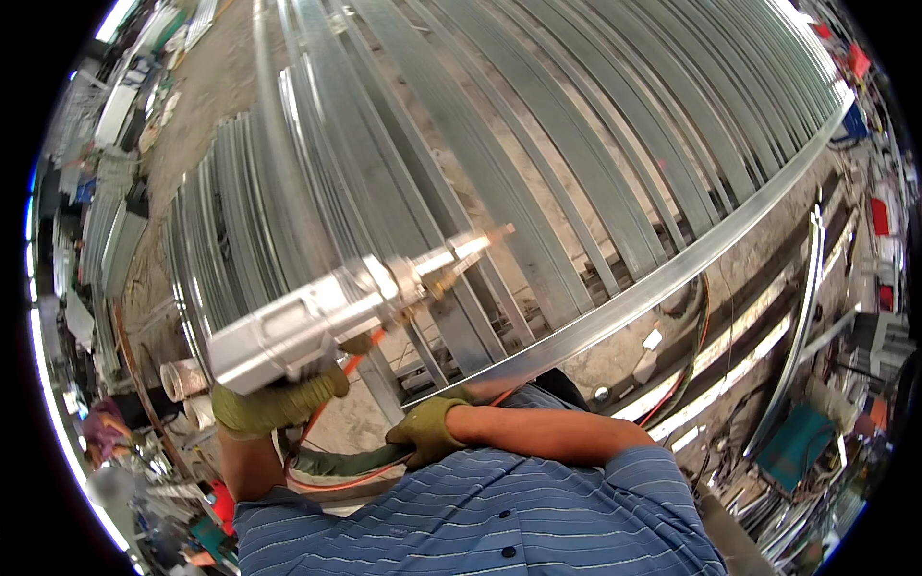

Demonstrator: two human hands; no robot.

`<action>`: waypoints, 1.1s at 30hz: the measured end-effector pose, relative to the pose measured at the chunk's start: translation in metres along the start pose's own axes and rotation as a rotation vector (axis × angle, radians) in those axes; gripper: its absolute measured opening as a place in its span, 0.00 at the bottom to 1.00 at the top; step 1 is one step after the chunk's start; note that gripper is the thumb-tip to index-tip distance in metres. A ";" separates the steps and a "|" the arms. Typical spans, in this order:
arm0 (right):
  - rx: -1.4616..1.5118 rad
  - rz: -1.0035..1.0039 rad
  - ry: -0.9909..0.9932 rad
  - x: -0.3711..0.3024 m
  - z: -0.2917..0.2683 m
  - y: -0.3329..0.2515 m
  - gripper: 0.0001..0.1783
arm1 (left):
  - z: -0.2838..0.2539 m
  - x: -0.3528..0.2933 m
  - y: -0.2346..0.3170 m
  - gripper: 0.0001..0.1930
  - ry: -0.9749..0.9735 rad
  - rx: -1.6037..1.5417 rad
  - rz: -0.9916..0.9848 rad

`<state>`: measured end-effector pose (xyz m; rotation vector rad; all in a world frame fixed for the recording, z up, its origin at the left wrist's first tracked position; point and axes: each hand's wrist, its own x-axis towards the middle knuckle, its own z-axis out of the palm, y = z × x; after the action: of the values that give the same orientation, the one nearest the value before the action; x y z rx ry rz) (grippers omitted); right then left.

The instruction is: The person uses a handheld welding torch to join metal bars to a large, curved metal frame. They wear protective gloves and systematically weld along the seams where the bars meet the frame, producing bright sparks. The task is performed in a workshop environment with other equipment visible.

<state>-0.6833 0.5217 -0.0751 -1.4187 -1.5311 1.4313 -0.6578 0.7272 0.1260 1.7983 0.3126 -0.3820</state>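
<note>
A bulky silver welding gun (303,322) with a copper-coloured tip (495,233) is tilted over the metal slats, blurred by motion. My left hand (279,398), in an olive glove, is closed at the gun's rear underside, its fingers partly hidden. My right hand (427,432), gloved alike, is lower and nearer my body, wrapped round a green-sleeved cable (351,463). An orange hose (317,422) runs from the gun past this cable. Below the gun's tip lie long grey metal slats (557,202), their near ends meeting a curved-looking metal rail (634,307).
Bundled metal profiles (235,211) lie at the left. Cables (696,355) trail on the floor beyond the rail, near a loose metal strip (797,336) and a teal box (795,446). Another person (106,427) is at the far left edge.
</note>
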 end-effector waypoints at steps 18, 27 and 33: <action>-0.410 -0.074 -0.015 -0.009 0.014 -0.009 0.24 | 0.098 -0.310 -0.045 0.34 1.327 -0.198 0.489; -0.435 -0.167 -0.018 -0.031 0.044 -0.014 0.28 | 0.215 -0.426 -0.056 0.21 1.989 -0.085 0.775; -0.293 0.130 0.066 -0.096 0.073 -0.005 0.33 | 0.172 -0.454 -0.085 0.25 1.861 -0.304 0.922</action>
<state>-0.7287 0.4099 -0.0652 -1.7483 -1.6842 1.2553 -1.1217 0.5764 0.1991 1.2634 0.6492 1.9588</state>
